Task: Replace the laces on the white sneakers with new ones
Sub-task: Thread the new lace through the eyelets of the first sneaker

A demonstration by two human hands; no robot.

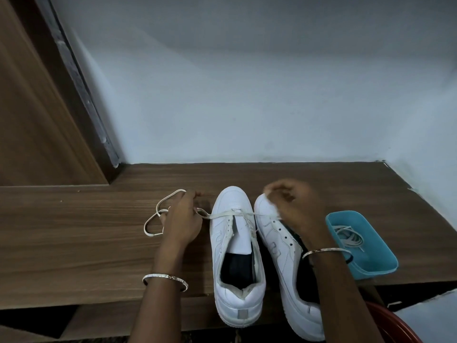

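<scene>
While one white lace lies stretched across the lowest eyelets of the left sneaker, I hold it by both sides. My left hand pinches it just left of the shoe, and the spare length loops on the table beyond my fingers. My right hand, blurred, is curled on the other end above the toe of the right sneaker. The hands are well apart, one on each side of the left shoe.

Both sneakers stand side by side near the table's front edge, toes toward the wall, heels overhanging slightly. The right one's eyelets are bare. Just right of it sits a teal tray holding a heap of pale laces. A bangle circles each wrist.
</scene>
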